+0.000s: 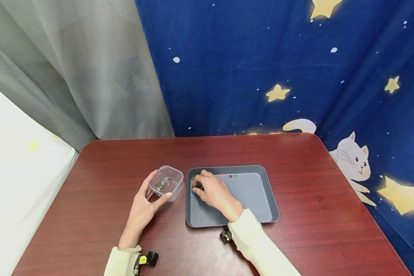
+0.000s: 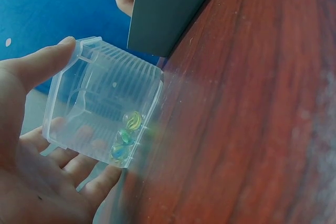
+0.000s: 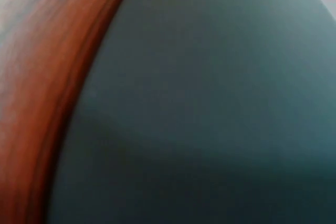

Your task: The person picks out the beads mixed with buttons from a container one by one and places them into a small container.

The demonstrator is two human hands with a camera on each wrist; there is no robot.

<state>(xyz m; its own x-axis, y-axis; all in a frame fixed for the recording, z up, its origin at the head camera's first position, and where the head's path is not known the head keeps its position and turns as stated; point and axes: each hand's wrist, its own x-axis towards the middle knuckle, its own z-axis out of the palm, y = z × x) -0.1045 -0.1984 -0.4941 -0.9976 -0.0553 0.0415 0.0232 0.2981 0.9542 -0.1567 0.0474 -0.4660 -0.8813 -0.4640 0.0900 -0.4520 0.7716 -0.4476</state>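
A clear plastic container is gripped in my left hand, thumb on one side and fingers round the other. Several glass marbles with green, yellow and blue swirls lie inside it. My right hand reaches into the left end of a grey tray, its fingers bent downward. Something small and dark shows between thumb and fingers, but whether they pinch it is unclear. A small blue piece lies beside the thumb. The right wrist view shows only the tray's outer side, not the hand.
Along the tray's far side lie small pink, red and green pieces. The tray stands on a reddish-brown wooden table, just right of the container. Behind the table hang a grey curtain and a blue star-patterned curtain.
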